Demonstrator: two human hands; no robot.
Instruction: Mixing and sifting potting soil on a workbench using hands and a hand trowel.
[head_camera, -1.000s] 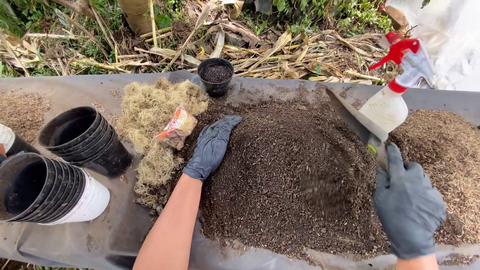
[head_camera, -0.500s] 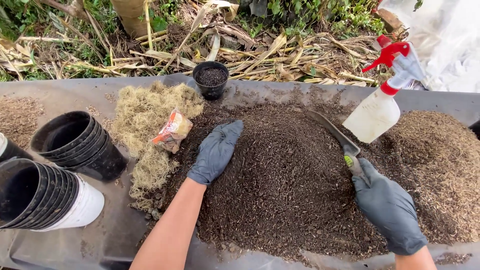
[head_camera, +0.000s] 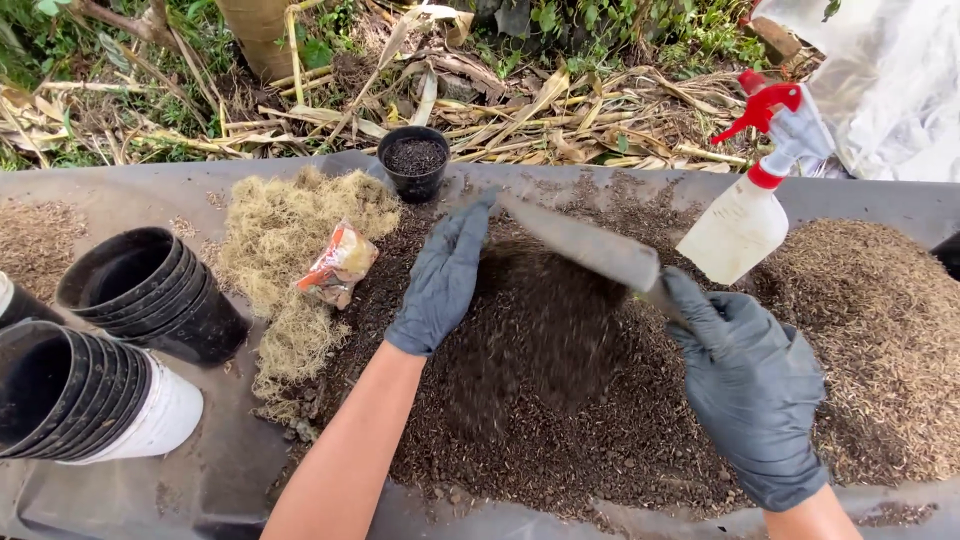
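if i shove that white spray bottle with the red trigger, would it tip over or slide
The white plastic spray bottle with a red trigger already stands tilted on the loose dark soil heap, so it would probably tip rather than slide. The trigger head likely makes it top-heavy. How full it is cannot be told.

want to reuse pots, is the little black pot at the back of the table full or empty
Full. The small black pot stands upright at the table's far edge, with dark soil up to near its rim.

both hands, left grip (head_camera: 440, 280) and right grip (head_camera: 750, 390), wear dark grey rubbery gloves; forearms bare.
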